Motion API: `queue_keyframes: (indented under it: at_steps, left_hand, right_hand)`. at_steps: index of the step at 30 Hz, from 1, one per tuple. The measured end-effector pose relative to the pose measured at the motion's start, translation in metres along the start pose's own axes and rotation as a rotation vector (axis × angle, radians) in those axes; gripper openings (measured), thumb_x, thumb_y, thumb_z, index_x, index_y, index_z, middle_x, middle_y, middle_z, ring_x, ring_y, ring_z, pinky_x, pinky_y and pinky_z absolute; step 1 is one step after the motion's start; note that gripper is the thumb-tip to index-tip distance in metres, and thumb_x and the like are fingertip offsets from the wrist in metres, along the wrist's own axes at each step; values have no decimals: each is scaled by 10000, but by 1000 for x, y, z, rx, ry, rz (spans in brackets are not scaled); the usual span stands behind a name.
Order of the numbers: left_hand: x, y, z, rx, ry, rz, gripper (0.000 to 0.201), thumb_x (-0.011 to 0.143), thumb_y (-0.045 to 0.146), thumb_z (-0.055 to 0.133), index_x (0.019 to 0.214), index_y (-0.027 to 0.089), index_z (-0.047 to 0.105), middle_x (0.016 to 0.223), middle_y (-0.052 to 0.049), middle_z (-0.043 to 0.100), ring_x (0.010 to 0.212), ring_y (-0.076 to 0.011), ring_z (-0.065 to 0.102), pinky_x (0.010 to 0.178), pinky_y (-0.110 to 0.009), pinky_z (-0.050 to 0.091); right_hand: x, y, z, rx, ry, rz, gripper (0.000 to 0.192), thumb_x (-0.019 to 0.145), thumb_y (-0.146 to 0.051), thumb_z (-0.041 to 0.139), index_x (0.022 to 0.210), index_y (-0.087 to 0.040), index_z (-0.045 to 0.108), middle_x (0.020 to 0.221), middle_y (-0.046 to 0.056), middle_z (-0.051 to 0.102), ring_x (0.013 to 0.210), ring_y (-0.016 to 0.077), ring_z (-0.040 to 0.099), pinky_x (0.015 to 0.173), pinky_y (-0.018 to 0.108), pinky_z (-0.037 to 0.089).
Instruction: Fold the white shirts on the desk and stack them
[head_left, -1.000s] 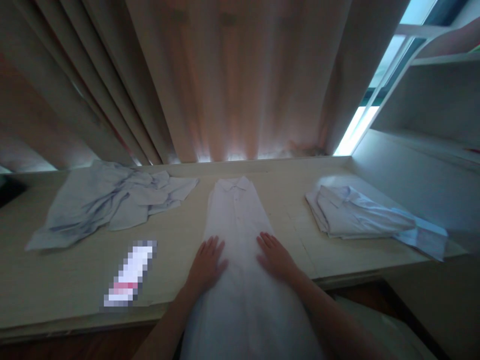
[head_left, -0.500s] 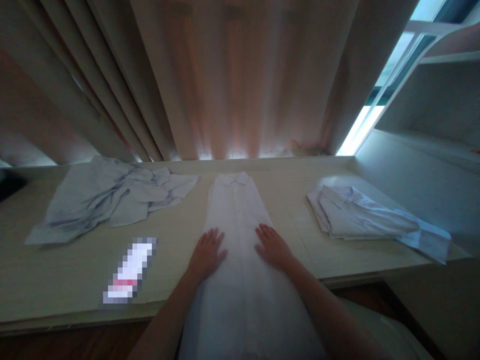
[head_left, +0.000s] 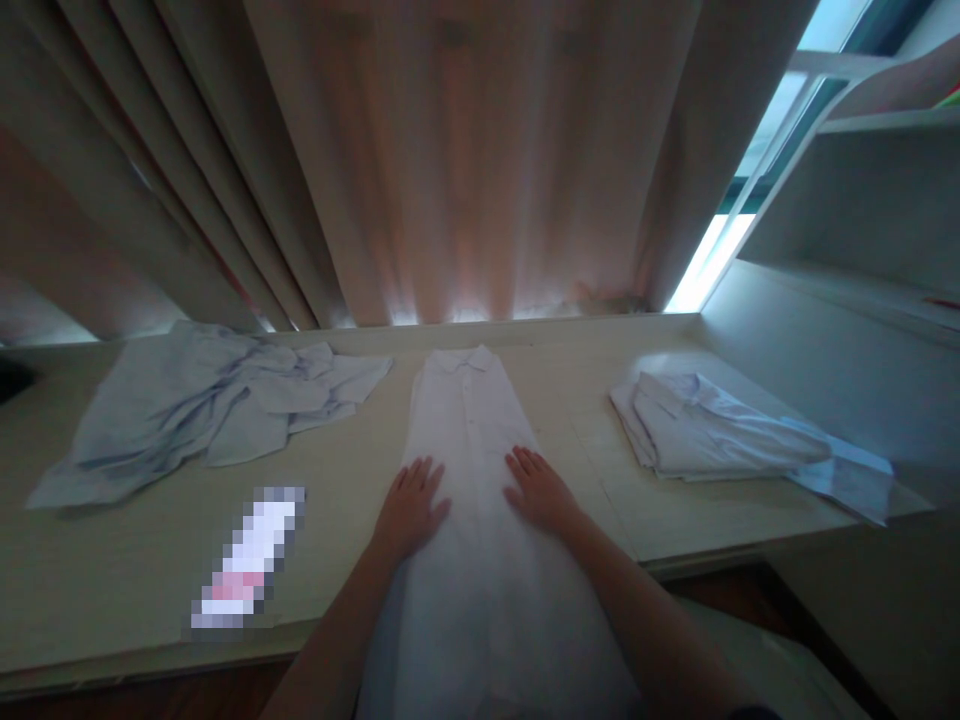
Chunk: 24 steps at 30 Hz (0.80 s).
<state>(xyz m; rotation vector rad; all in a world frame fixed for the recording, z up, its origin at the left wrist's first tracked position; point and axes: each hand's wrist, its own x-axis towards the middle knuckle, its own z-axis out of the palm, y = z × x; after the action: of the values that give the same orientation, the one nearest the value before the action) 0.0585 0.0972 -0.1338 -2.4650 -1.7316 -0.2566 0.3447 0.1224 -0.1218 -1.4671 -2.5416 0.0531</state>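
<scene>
A white button-up shirt (head_left: 474,520) lies lengthwise on the pale tabletop, its collar pointing at the curtain and its lower end hanging toward me past the front edge. The sides are folded in, so it forms a long narrow strip. My left hand (head_left: 411,510) rests flat on the shirt's left edge, fingers stretched out and thumb apart. On the right edge, level with it, my right hand (head_left: 544,492) lies flat in the same way. Neither hand grips the cloth.
A crumpled white garment (head_left: 217,400) lies at the left. Folded white clothes (head_left: 720,425) are stacked at the right, by a shelf unit (head_left: 840,340). A pixelated, bright oblong item (head_left: 251,555) is near the front left edge. A brown curtain (head_left: 480,180) hangs behind.
The view has shifted slightly, so the surroundings sit a little further left in the picture. Both hands stay flat at the same place on the shirt.
</scene>
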Motion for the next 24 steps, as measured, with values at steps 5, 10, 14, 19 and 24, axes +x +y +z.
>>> queue_keyframes:
  at_steps: [5, 10, 14, 19, 24]
  left_hand:
    - [3, -2, 1, 8, 2, -2, 586, 878, 507, 338, 1389, 220, 339, 1465, -120, 346, 1361, -265, 276, 1108, -443, 217]
    - [6, -5, 2, 1, 0, 5, 596, 876, 521, 334, 1388, 215, 344, 1466, -120, 345, 1362, -264, 275, 1111, -439, 210]
    - [10, -5, 2, 8, -3, -8, 597, 875, 518, 335, 1391, 218, 337, 1467, -116, 344, 1365, -257, 268, 1115, -434, 202]
    - [12, -3, -3, 5, -6, -23, 585, 877, 514, 332, 1383, 220, 345, 1465, -108, 350, 1362, -254, 274, 1109, -437, 213]
    - [14, -3, -5, -19, -12, -32, 595, 873, 513, 347, 1382, 205, 349, 1462, -125, 350, 1361, -264, 274, 1109, -442, 203]
  right_hand:
    - [3, -1, -3, 6, -8, 11, 606, 886, -453, 366, 1377, -97, 373, 1466, 161, 313, 1358, 263, 263, 1116, 409, 220]
    - [4, -1, -4, 18, -3, 17, 607, 891, -452, 353, 1386, -101, 359, 1472, 156, 300, 1365, 257, 248, 1120, 408, 209]
    - [8, 1, -3, 19, -2, 20, 609, 895, -464, 335, 1389, -111, 354, 1475, 148, 298, 1368, 255, 240, 1121, 410, 206]
    - [14, 3, -2, 7, -15, 25, 619, 885, -466, 358, 1385, -102, 359, 1471, 158, 303, 1363, 265, 250, 1119, 405, 209]
    - [16, 3, -3, -9, -19, 15, 615, 894, -470, 327, 1385, -101, 355, 1472, 158, 301, 1367, 269, 240, 1118, 430, 206]
